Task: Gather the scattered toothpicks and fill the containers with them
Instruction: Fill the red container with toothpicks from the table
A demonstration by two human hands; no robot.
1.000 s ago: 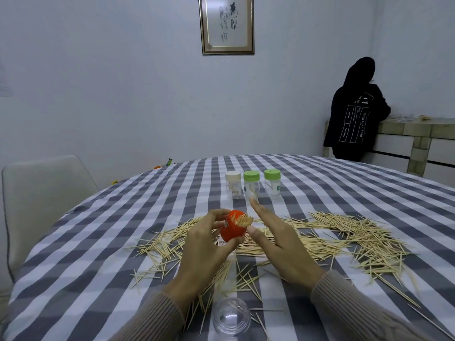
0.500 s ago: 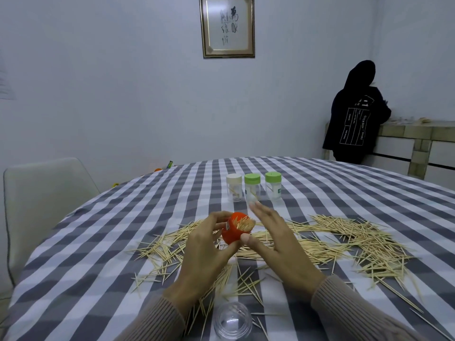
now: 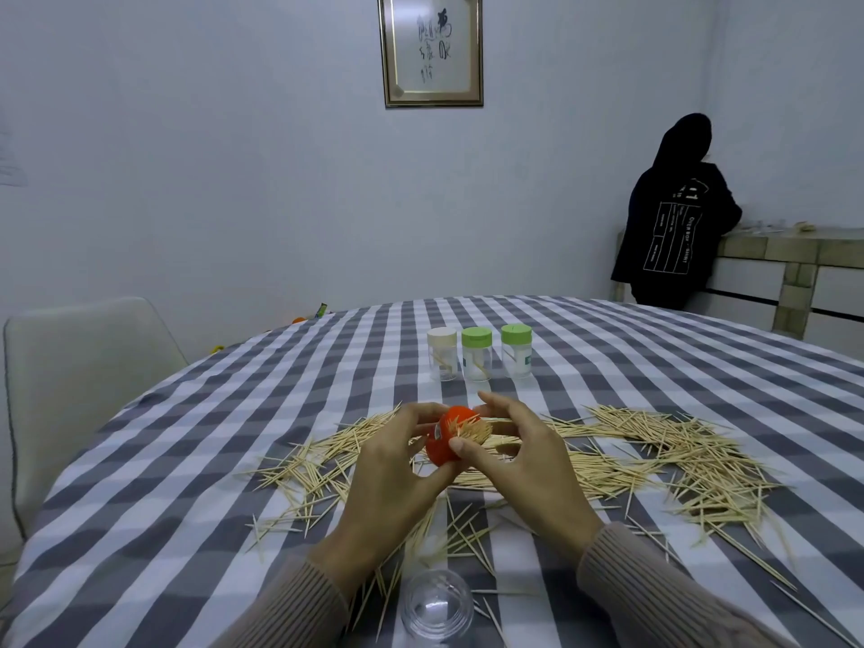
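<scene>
My left hand (image 3: 390, 479) grips a small orange container (image 3: 444, 439) above the table, tilted to the right, with a bundle of toothpicks sticking out of its mouth. My right hand (image 3: 526, 465) cups that mouth: the thumb touches the toothpick ends and the fingers curve behind them. Scattered toothpicks (image 3: 654, 456) lie in a wide band across the checked tablecloth (image 3: 187, 460). Three lidded jars stand behind: a white-lidded one (image 3: 442, 353) and two green-lidded ones (image 3: 477, 354) (image 3: 516, 350). A clear empty cup (image 3: 436, 605) stands near the front edge.
A pale chair (image 3: 79, 367) stands at the table's left. A person in a black hooded top (image 3: 673, 217) stands at a counter (image 3: 795, 245) at the back right, facing away. A framed picture (image 3: 430, 49) hangs on the wall.
My right hand has closed in from beside the orange container to cup its mouth and the toothpick ends. My left hand has kept its hold on the container.
</scene>
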